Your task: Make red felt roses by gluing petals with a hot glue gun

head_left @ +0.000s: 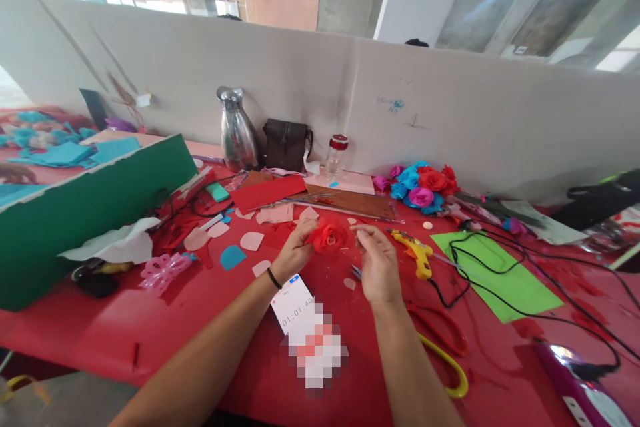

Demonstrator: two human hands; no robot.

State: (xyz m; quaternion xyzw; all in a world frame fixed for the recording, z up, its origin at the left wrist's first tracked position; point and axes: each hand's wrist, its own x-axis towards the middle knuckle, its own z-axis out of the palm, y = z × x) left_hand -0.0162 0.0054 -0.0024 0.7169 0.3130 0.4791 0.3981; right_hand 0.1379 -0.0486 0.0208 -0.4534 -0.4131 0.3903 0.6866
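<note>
A red paper flower point(330, 237) with layered petals is held above the red table. My left hand point(299, 247), with a dark band on its wrist, is closed on the flower's left side. My right hand point(376, 260) is just right of the flower, thumb and fingers drawn together; whatever may be between the fingertips is too small to make out. Below the hands lies a phone point(296, 303) showing a timer, partly pixelated. A yellow glue gun point(419, 255) rests right of my right hand, and scissors point(453, 373) with red and yellow handles lie beside my right forearm.
Pink petals point(251, 241) and a blue petal point(233, 257) lie to the left. A green board point(100, 213) stands farther left. Behind are a metal jug point(239, 130), a black bag point(286, 145), a glass jar point(336, 159) and a flower bunch point(423, 188). Cables cross a green sheet point(505, 280).
</note>
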